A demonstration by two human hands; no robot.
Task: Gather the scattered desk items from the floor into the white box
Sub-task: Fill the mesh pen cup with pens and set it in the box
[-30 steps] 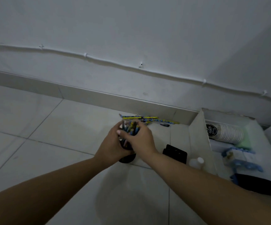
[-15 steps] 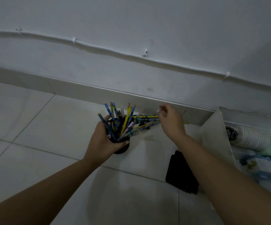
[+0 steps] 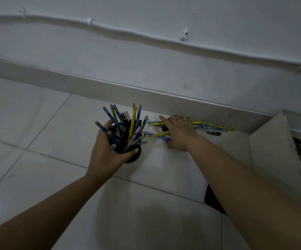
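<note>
Head view: the right hand (image 3: pixel 179 131) has left the cup and is now stretched out flat over the loose pencils (image 3: pixel 211 125) lying on the floor (image 3: pixel 43 127) along the skirting, fingers (image 3: pixel 164 118) straight and spread, pressing or raking rather than pinching. A second ago both hands were clustered on the pencil cup (image 3: pixel 128 143); now only the left hand (image 3: pixel 108 152) grips it, fingers curled round its black wall, pencils fanning out. The white box (image 3: pixel 272 141) waits at the right edge, flap up. So the sweep-up is under way: stragglers first, I'd say, then cup into box.
</note>
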